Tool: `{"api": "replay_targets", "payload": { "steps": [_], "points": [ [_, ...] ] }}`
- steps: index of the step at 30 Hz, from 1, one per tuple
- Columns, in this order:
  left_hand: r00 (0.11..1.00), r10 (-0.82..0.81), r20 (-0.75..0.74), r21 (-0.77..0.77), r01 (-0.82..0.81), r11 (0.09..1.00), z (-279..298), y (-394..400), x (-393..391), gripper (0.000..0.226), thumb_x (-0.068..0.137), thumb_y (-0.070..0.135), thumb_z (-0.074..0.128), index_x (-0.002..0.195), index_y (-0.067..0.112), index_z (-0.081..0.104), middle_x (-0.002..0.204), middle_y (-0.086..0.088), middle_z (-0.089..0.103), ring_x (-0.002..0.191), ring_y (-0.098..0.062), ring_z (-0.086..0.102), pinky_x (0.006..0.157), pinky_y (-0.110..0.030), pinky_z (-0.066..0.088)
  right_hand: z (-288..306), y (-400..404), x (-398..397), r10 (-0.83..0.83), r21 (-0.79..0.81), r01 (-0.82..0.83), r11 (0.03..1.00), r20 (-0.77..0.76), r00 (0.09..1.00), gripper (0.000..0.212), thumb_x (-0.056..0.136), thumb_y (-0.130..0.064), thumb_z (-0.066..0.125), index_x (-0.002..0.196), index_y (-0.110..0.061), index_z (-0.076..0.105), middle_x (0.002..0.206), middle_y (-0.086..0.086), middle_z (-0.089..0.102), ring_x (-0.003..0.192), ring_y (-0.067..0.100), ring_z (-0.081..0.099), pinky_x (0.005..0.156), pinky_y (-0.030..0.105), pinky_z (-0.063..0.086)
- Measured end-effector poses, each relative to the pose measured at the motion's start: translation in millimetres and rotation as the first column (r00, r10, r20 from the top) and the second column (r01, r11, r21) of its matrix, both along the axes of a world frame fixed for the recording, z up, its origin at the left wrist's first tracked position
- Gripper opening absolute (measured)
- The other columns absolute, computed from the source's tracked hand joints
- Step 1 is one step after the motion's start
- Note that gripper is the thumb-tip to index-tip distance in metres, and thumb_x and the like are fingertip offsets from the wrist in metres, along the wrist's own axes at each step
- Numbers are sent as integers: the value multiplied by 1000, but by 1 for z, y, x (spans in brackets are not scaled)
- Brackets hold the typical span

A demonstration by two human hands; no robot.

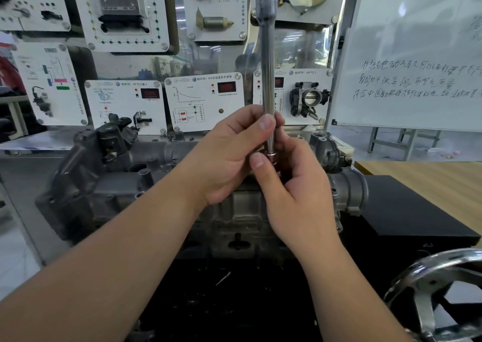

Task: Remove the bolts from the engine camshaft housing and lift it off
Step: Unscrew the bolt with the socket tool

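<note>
Engine [146, 185] sitting on a dark stand, display panels [203, 101] and whiteboard [407, 54] crowding behind, handwheel [438, 289] lower right. Left hand [224, 159] gripping upright extension bar [268, 67]; right hand [294, 185] pinching its lower end above the camshaft housing [245, 208].

Automotive training workshop: wall of sensor display boards [204, 101], throttle body [309, 98] mounted on one, handwritten whiteboard [414, 54], engine [135, 174] on stand, metal handwheel [438, 289].
</note>
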State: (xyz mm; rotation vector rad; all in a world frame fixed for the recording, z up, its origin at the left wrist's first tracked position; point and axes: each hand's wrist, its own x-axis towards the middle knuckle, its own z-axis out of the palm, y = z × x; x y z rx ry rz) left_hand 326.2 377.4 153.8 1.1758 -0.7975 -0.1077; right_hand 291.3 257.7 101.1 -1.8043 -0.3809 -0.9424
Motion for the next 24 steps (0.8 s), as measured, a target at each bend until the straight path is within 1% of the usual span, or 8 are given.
{"api": "replay_targets", "payload": {
  "steps": [3, 5, 8, 11, 14, 18, 21, 24],
  "points": [
    [999, 13, 42, -10, -12, 1000, -1, 0, 1, 13, 89, 19, 75, 78, 25, 76, 79, 1, 66, 83, -16, 58, 86, -34, 49, -2, 0, 1, -18, 39, 16, 999, 51, 999, 37, 88, -57, 53, 121, -42, 58, 105, -27, 68, 95, -3, 63, 79, 20, 51],
    [998, -5, 58, -4, 6, 1000, -1, 2, 2, 4, 84, 29, 79, 83, 26, 77, 83, 0, 68, 89, -19, 59, 90, -37, 47, -2, 1, -1, -21, 32, 20, 999, 35, 999, 35, 92, -53, 51, 117, -34, 66, 105, -22, 70, 95, 1, 65, 78, 24, 51],
    [999, -1, 36, 25, 0, 1000, -1, 2, 3, 27, 100, 31, 53, 95, 31, 79, 90, 2, 73, 91, -17, 64, 88, -43, 42, 0, -1, -2, -14, -15, 14, 1000, -4, 1000, 33, 98, -48, 43, 113, -31, 68, 92, -20, 70, 86, 4, 65, 72, 32, 51],
    [999, 5, 42, 59, -7, 998, -1, 1, 4, 31, 97, 29, 49, 97, 34, 79, 88, 6, 73, 88, -12, 64, 73, -28, 46, 0, -2, -1, 15, -2, -15, 1000, -27, 1000, 43, 99, -50, 38, 125, -28, 64, 116, -14, 71, 103, 10, 67, 85, 43, 54],
    [1000, 11, 26, 34, -12, 999, -1, 2, 4, 26, 94, 24, 55, 89, 31, 80, 84, 6, 72, 85, -10, 66, 75, -24, 55, -2, 0, 0, 18, -7, -19, 1000, -57, 998, 55, 91, -63, 38, 139, -38, 51, 110, -22, 70, 102, 6, 66, 89, 46, 54],
    [999, -31, 39, -24, 32, 999, -3, 3, 6, 16, 89, 10, 67, 85, 22, 76, 79, 1, 72, 76, -10, 68, 75, -25, 58, -2, 0, -1, -30, -10, 30, 1000, 11, 999, 48, 87, -62, 49, 125, -35, 60, 95, -23, 65, 84, 0, 63, 73, 29, 52],
    [997, -38, 62, -38, 40, 998, -4, 3, 8, 15, 75, 14, 85, 82, 23, 76, 79, 0, 71, 78, -12, 66, 78, -26, 55, -2, 0, -2, -50, -20, 51, 999, 45, 998, 30, 95, -49, 52, 105, -25, 67, 76, -17, 62, 73, 3, 58, 64, 29, 46],
    [999, -13, 52, -2, 13, 1000, -3, 4, 8, 6, 89, 25, 74, 88, 28, 79, 84, 3, 71, 83, -14, 62, 83, -35, 45, 0, -1, -2, -11, -67, 11, 998, 1, 1000, 31, 99, -46, 43, 107, -26, 65, 88, -24, 60, 77, -1, 56, 68, 30, 46]
  ]
}}
